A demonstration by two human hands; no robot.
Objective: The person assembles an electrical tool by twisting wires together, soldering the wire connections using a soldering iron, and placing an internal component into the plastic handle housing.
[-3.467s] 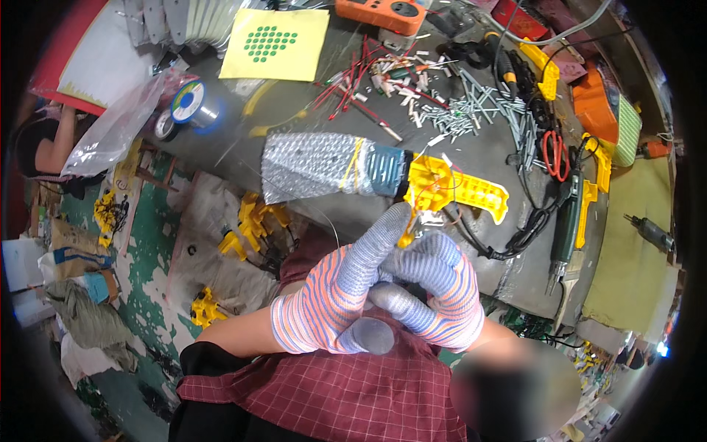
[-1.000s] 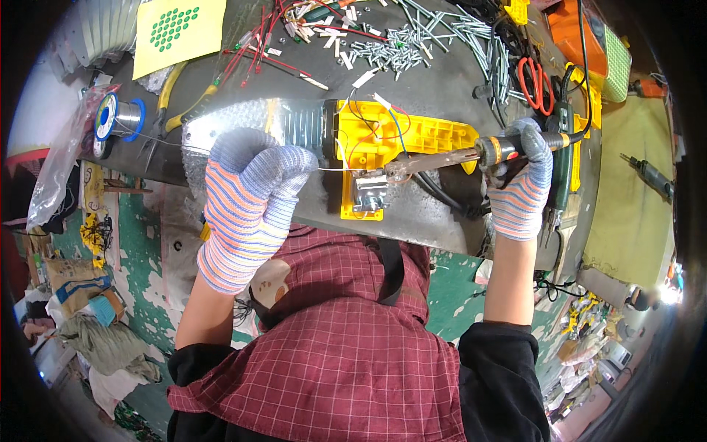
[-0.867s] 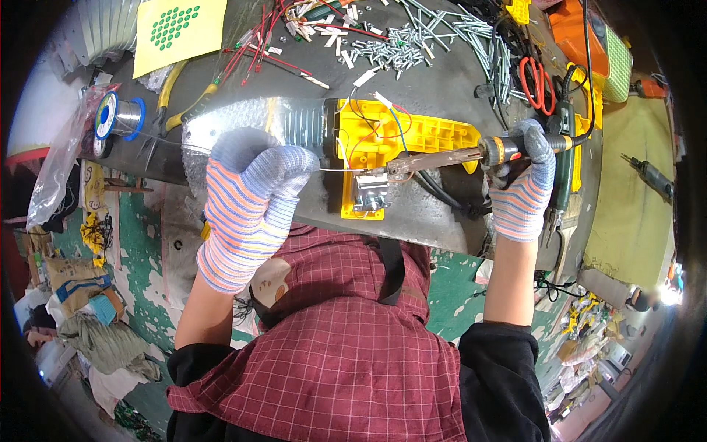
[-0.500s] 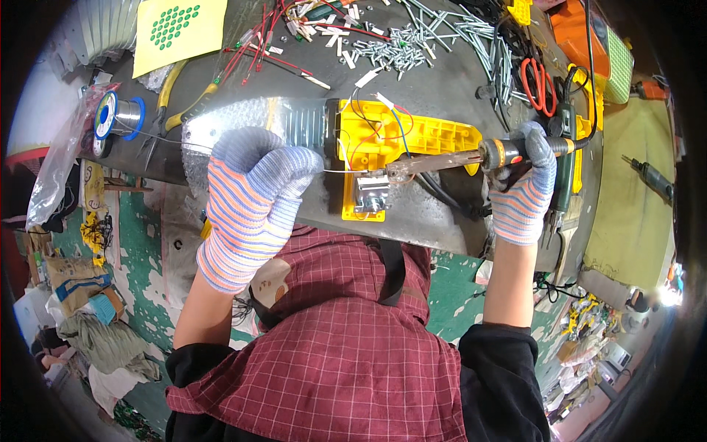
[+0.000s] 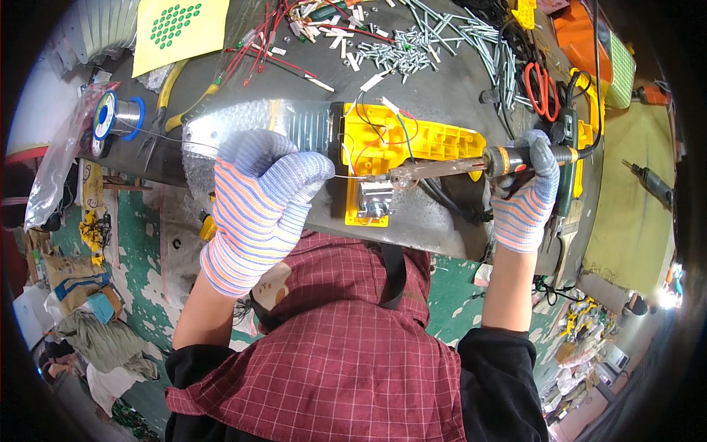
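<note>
My gloved left hand (image 5: 261,199) pinches a thin solder wire (image 5: 345,176), which trails back to a solder spool (image 5: 119,118) on the left. Wrapped around the handle of a soldering iron (image 5: 508,160), my gloved right hand (image 5: 524,184) holds it level, tip pointing left. Wire end and iron tip meet at the top of a small silvery metal part (image 5: 375,200). That part sits on the lower end of a yellow plastic housing (image 5: 356,147), from which red, blue and dark thin wires loop. The exact contact spot is too small to make out.
Yellow-handled pliers (image 5: 168,107) lie near the spool, beside a yellow sheet with green dots (image 5: 179,33). Screws (image 5: 401,53), white-ended wires and red-handled scissors (image 5: 541,88) spread across the far side. Bubble wrap (image 5: 206,136) lies under the left hand. The iron's black cord (image 5: 598,88) runs up at right.
My left hand has shifted slightly right, bringing the solder wire further along toward the iron tip. The right hand and iron have moved only slightly.
</note>
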